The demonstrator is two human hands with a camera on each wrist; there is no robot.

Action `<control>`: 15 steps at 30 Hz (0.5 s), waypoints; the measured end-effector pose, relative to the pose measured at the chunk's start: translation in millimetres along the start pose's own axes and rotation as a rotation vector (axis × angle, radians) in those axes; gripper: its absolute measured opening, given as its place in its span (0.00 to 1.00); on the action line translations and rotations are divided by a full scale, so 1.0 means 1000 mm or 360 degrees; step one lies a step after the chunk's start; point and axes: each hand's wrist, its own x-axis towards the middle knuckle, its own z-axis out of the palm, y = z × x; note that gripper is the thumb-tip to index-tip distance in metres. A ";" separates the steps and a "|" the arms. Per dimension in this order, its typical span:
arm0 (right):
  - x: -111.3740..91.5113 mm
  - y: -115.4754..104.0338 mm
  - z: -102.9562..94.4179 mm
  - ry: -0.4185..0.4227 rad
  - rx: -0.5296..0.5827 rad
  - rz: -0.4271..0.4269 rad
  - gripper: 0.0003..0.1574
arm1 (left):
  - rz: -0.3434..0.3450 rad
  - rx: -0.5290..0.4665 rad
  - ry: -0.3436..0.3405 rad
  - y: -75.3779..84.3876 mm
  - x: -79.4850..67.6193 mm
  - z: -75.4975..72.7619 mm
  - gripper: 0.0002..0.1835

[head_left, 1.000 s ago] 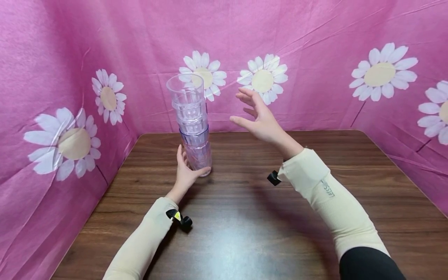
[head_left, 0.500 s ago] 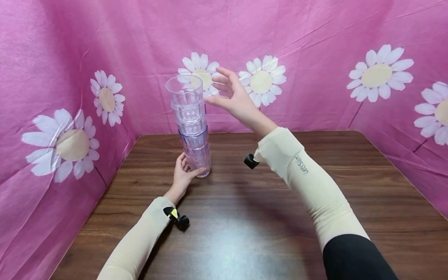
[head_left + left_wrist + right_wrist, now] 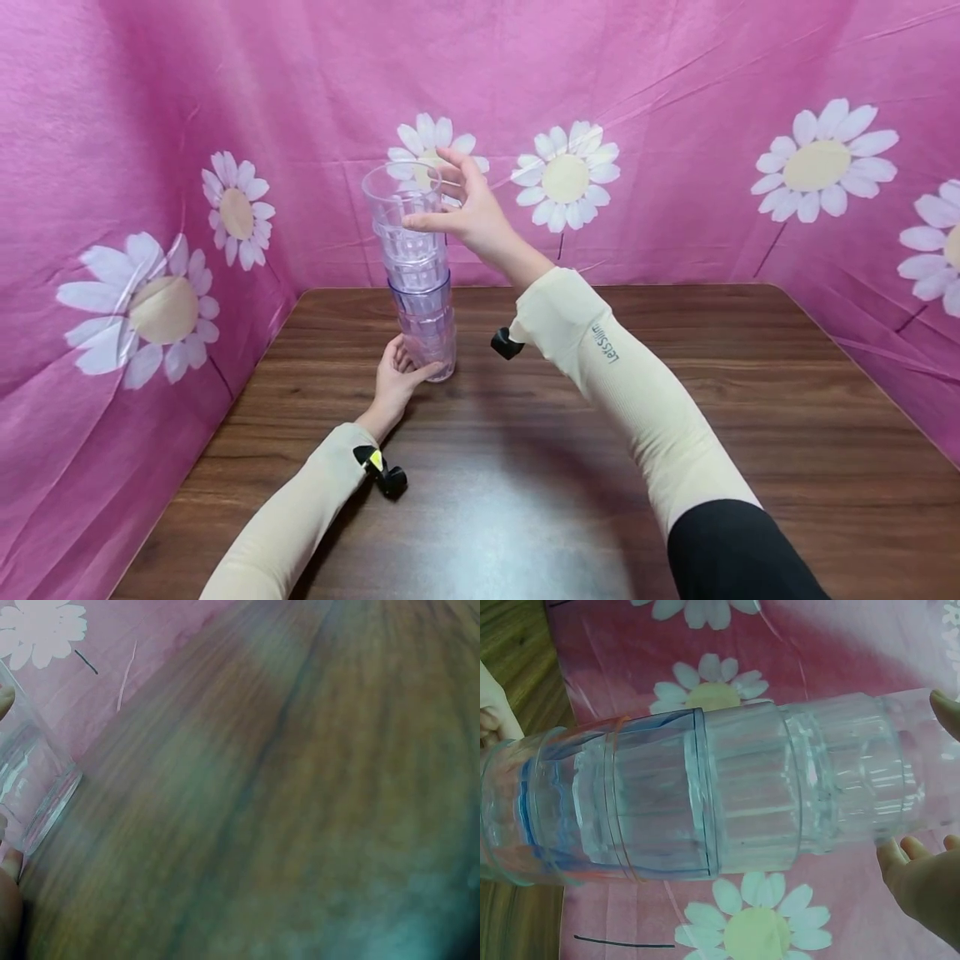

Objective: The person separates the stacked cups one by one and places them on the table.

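A tall stack of clear ribbed cups [image 3: 417,279] stands upright on the wooden table, with one blue-tinted cup [image 3: 420,300] in its middle. My left hand [image 3: 393,383] grips the bottom of the stack, thumb across the front and fingers curled on the left side. In the left wrist view only the clear bottom cup [image 3: 34,787] and bits of fingers show. My right hand [image 3: 472,212] is spread at the top cup [image 3: 401,183], its thumb overlapping the front and its fingers by the right side. The right wrist view shows fingers [image 3: 922,877] right at the cup's edge.
The brown wooden table [image 3: 525,467] spreads out in front of and to the right of the stack. A pink cloth [image 3: 645,67] with white daisies hangs round its back and sides, close behind the stack.
My right hand has moved left from beside the stack to its top cup. The left hand's fingers have curled in at the bottom cup. The stack has stayed in place.
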 end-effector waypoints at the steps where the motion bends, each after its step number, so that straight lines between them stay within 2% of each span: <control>1: 0.001 0.001 0.001 0.0005 -0.0013 0.0006 0.62 | -0.0002 0.0005 0.0000 0.000 0.000 0.000 0.39; 7: 0.003 0.002 0.005 -0.0005 -0.0136 0.0062 0.66 | 0.0010 -0.0006 -0.0010 -0.002 -0.002 -0.001 0.39; 12: 0.005 0.000 0.006 -0.0023 -0.0338 0.0036 0.60 | 0.0001 -0.0023 -0.0012 -0.004 0.000 -0.002 0.38; 15: 0.007 -0.001 0.006 -0.0016 -0.0385 0.0051 0.57 | -0.0009 -0.0014 -0.0009 -0.004 0.001 -0.001 0.38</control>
